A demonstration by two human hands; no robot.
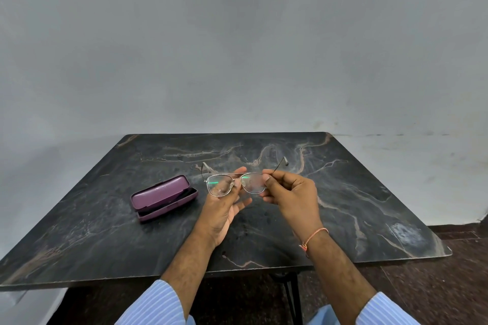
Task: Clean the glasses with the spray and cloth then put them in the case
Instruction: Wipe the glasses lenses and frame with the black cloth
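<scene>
Both hands point(264, 200) raised, pinching glasses point(236, 183)

wall point(237, 34): plain grey, far | table point(343, 192): dark veined marble top | floor point(462, 285): dark reddish, right

Unfolded glasses point(235, 184) aloft; purple case point(164, 198) open.
</scene>
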